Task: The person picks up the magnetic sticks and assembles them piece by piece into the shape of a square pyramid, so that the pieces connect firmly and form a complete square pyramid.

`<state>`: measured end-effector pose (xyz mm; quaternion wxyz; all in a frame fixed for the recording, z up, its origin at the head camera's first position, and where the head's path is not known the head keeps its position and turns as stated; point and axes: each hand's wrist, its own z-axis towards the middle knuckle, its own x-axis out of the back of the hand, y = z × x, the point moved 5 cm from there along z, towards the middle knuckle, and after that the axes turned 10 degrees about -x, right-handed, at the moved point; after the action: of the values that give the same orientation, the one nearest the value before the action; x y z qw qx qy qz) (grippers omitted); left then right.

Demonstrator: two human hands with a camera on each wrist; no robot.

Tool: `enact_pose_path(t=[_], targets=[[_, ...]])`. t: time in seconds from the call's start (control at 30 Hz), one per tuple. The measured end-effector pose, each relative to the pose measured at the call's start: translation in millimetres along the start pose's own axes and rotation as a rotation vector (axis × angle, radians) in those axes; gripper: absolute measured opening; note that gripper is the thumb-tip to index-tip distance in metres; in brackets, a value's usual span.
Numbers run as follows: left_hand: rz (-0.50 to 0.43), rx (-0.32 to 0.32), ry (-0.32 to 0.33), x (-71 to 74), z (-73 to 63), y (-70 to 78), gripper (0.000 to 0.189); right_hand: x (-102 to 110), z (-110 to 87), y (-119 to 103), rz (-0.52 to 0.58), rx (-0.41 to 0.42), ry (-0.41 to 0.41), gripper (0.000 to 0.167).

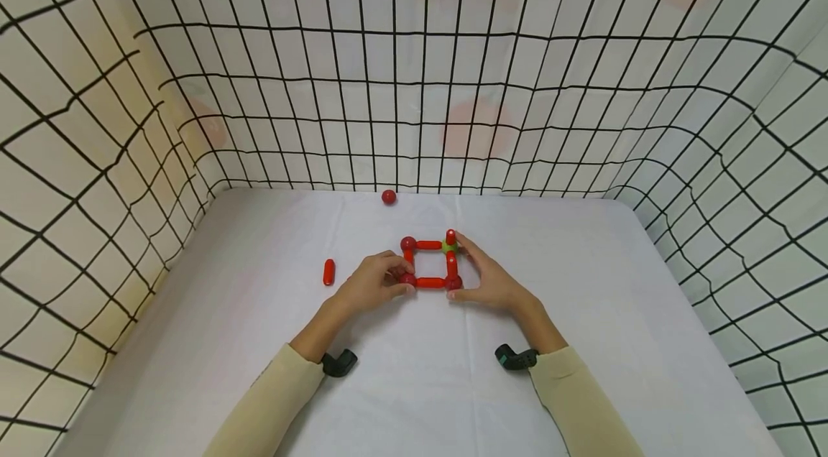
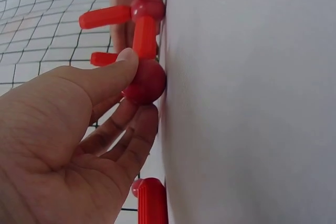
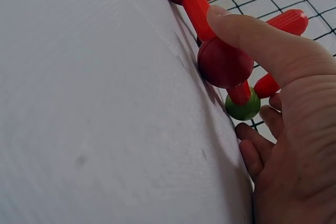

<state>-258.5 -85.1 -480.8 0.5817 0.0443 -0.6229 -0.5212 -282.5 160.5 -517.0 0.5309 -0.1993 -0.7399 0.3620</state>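
A square of red rods and balls [image 1: 430, 283] lies on the white cloth between the hands. Three of its corners are red balls; the far right one is a green ball [image 1: 448, 247]. Rods stand up from the green ball and from the near right red ball [image 3: 226, 62], seen in the right wrist view. My left hand [image 1: 374, 283] pinches the near left red ball [image 2: 147, 82] between thumb and fingers. Along the right side, my right hand [image 1: 494, 284] spans the square, thumb against the near right ball and fingers by the green one.
A loose red rod [image 1: 328, 271] lies left of the left hand. Near the far edge of the table [image 1: 550, 284] sits a loose red ball [image 1: 389, 197]. Black netting [image 1: 423, 83] rises behind the table and along both sides.
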Motion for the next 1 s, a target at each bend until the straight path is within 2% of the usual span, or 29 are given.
enact_pose_path(t=[0.13, 0.3, 0.53, 0.7, 0.83, 0.9, 1.0], targets=[[0.002, -0.003, -0.007, 2.6, -0.7, -0.5, 0.030, 0, 0.3, 1, -0.003, -0.029, 0.009, 0.114], [0.025, 0.047, 0.007, 11.7, -10.3, -3.4, 0.038, -1, 0.8, 0, 0.007, -0.033, 0.013, 0.114], [0.134, 0.094, 0.063, 33.8, -24.2, -9.9, 0.050, -1, 0.6, 2, 0.012, -0.048, 0.017, 0.112], [0.214, 0.207, 0.059, 45.5, -29.1, -21.8, 0.045, -1, 0.4, 0, 0.019, -0.037, 0.008, 0.112], [0.211, 0.286, 0.023, 46.7, -31.9, -29.4, 0.035, -1, -0.4, 1, 0.022, -0.045, 0.005, 0.113], [0.204, 0.286, 0.011, 46.0, -31.9, -30.9, 0.030, -1, -0.9, 1, 0.023, -0.046, 0.007, 0.113], [0.197, 0.245, 0.023, 46.3, -30.2, -30.2, 0.023, -1, -1.3, 1, 0.024, -0.047, 0.008, 0.113]])
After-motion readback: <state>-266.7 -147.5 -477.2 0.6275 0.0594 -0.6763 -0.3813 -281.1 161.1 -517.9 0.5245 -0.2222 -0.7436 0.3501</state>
